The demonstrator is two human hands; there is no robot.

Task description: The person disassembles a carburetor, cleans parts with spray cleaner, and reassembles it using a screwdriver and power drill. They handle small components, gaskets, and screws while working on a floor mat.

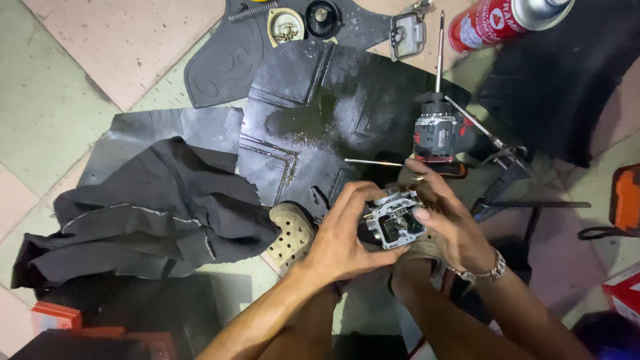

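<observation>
left hand [347,233]: bare, no sleeve | right hand [443,217]: bare, no sleeve | right wrist: silvery link bracelet [485,272], possibly a watch

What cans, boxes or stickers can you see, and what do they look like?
Spray can: top right, lying on the floor, round, red with a white label and a silver top.
Box: right edge, low, only a red and white corner shows.
No screens or signs.

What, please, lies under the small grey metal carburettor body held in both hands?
Under the grey metal carburettor body, the person's knee and a tan perforated clog show; the left hand and right hand cover the rest.
</observation>
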